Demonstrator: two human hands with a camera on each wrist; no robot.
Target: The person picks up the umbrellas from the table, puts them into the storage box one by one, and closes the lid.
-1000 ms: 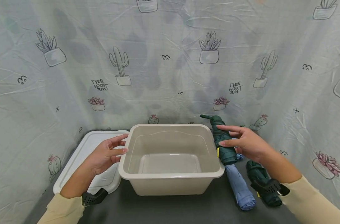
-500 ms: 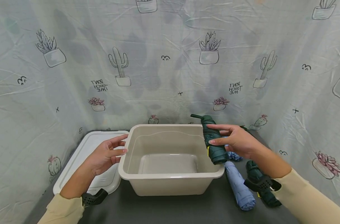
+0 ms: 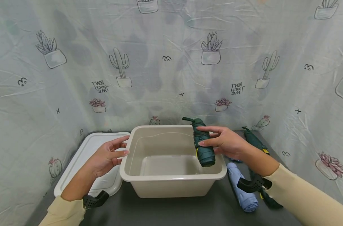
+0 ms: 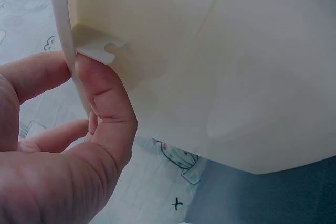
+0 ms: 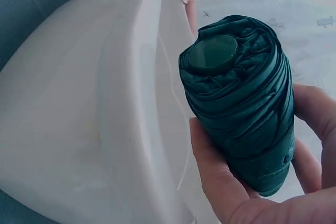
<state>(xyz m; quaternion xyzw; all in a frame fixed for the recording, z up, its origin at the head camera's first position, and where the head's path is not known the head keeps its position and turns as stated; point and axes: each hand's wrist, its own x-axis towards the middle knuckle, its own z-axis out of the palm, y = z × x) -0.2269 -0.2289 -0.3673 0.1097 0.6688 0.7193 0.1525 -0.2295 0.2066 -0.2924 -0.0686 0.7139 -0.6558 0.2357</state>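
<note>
In the head view a folded dark green umbrella (image 3: pixel 202 142) hangs over the right part of a beige plastic storage box (image 3: pixel 172 177), its strap pointing left. My right hand (image 3: pixel 230 142) grips the umbrella between thumb and fingers. The right wrist view shows the umbrella's round green end (image 5: pixel 213 53) and furled cloth above the box rim (image 5: pixel 144 77). At the box's left side, my left hand (image 3: pixel 108 157) pinches the rim. Up close in the left wrist view, the thumb (image 4: pixel 107 98) is bent beneath the rim (image 4: pixel 62 24) by a small notched tab (image 4: pixel 100 51).
A white lid (image 3: pixel 103 185) lies left of the box on the dark grey table (image 3: pixel 160 212). To the right lie a rolled blue umbrella (image 3: pixel 242 190) and a green folded umbrella (image 3: pixel 254 139), with more green cloth partly under my right wrist. A cactus-print curtain (image 3: pixel 171 75) hangs behind.
My right hand has carried the green umbrella leftward, from beside the box's right rim to over its opening. The left hand has stayed at the rim.
</note>
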